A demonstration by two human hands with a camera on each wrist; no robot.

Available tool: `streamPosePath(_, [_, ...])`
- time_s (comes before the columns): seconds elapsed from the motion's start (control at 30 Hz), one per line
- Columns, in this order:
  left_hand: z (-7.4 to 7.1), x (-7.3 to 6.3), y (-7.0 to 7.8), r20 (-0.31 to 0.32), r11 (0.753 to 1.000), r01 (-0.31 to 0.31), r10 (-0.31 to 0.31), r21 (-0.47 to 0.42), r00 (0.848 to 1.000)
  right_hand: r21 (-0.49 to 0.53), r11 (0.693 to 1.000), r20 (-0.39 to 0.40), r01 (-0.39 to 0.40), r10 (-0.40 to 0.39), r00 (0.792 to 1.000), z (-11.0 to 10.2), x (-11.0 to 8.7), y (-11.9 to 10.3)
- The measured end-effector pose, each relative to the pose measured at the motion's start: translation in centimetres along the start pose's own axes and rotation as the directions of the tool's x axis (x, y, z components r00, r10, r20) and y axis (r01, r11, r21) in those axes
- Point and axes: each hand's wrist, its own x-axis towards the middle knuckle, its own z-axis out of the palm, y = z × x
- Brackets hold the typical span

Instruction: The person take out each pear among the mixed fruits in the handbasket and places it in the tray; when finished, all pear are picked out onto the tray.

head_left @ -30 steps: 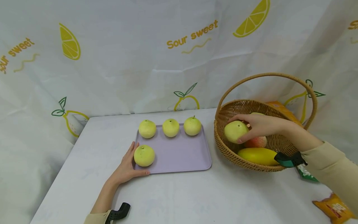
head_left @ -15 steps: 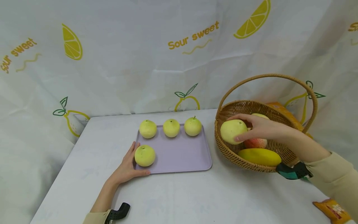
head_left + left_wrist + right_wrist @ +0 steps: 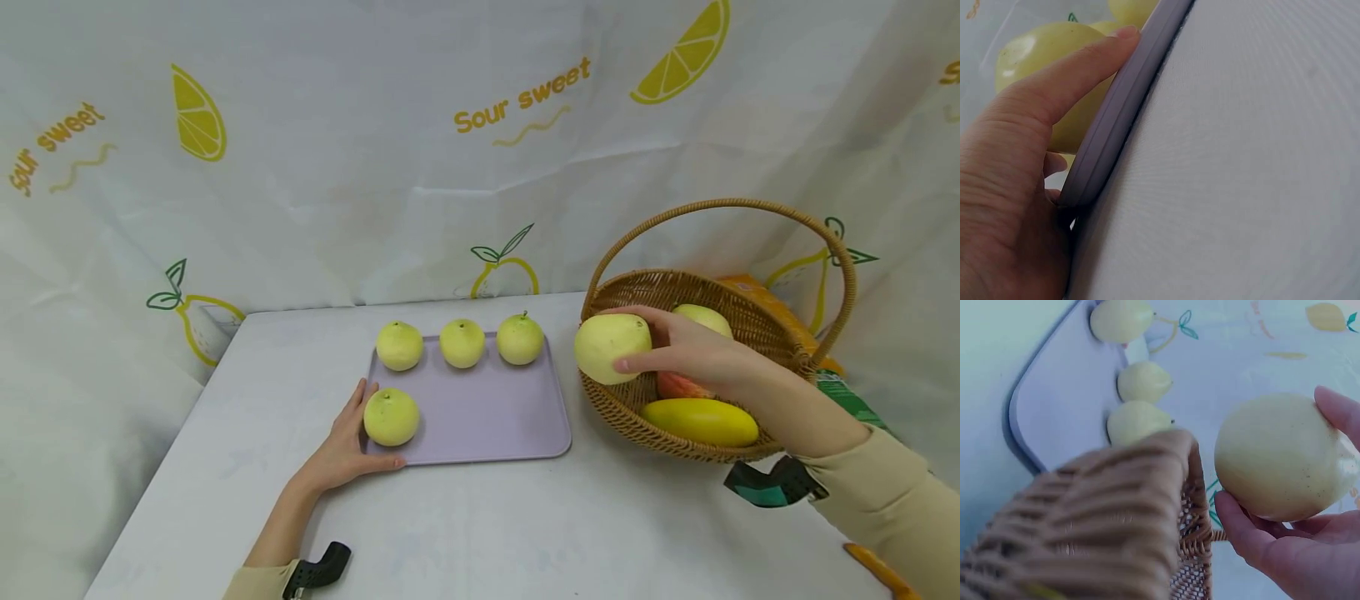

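My right hand [image 3: 671, 342] holds a round pale-yellow fruit [image 3: 606, 348] above the left rim of the wicker basket [image 3: 622, 421], pinching it between thumb and fingers. In the right wrist view the same fruit [image 3: 1279, 459] is apart from the rim. My left hand [image 3: 341, 450] grips the near left corner of the lilac tray [image 3: 487, 417], its thumb along the front edge. Beside those fingers, another pale-yellow fruit [image 3: 392, 417] sits on the tray. Three similar fruits line the tray's far edge, the rightmost one [image 3: 520, 339] with a short stem.
Inside the basket lie a yellow elongated fruit [image 3: 701, 422], a reddish fruit [image 3: 678, 386] partly hidden by my hand, and another pale-yellow fruit [image 3: 703, 318]. The tall basket handle [image 3: 720, 202] arches above. Orange [image 3: 873, 567] and green packages [image 3: 847, 396] lie at the right.
My right hand has lifted the pale-yellow fruit from inside the basket and moved left to its rim. My left hand stays at the tray's corner.
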Motion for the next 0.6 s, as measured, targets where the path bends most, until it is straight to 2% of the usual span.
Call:
streamPosePath(0.1, [0.0,0.1,0.1,-0.001,1.0,0.002,-0.002,0.002,1.0,0.12,0.993,0.028,0.022,-0.026,0.999,0.6,0.2,-0.2])
streamPosePath(0.27, [0.0,0.1,0.0,-0.003,1.0,0.001,-0.001,0.005,1.0,0.298,0.953,0.083,0.048,-0.076,0.994,1.8,0.8,-0.4])
streamPosePath(0.4, [0.0,0.1,-0.1,-0.008,1.0,-0.003,0.003,0.01,1.0,0.361,0.931,0.135,0.047,-0.103,0.986,2.9,1.3,-0.5])
streamPosePath(0.6, [0.0,0.1,-0.1,-0.009,1.0,-0.003,0.003,0.02,1.0,0.446,0.895,0.24,0.021,-0.142,0.96,4.9,2.2,0.0])
